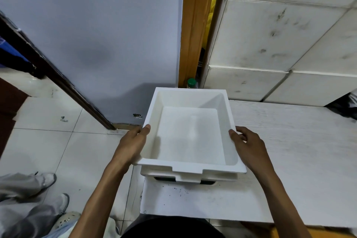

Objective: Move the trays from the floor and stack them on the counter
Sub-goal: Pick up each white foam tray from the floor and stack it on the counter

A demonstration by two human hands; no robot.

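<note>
An empty white plastic tray (pixel 190 133) is held level over the left end of the white counter (pixel 289 150). My left hand (pixel 133 143) grips its left rim and my right hand (pixel 249 147) grips its right rim, thumbs on top. Directly beneath it a second white tray (pixel 188 177) rests on the counter; only its front lip and handle slot show. The upper tray sits in or just above the lower one; I cannot tell whether they touch.
A white tiled wall (pixel 270 40) rises behind the counter. A green-capped bottle (pixel 191 82) stands by the wooden door frame (pixel 193 25). Another person's legs and shoes (pixel 34 199) are on the tiled floor (pixel 48 147) at lower left. A dark bag (pixel 345 108) lies at the counter's far right.
</note>
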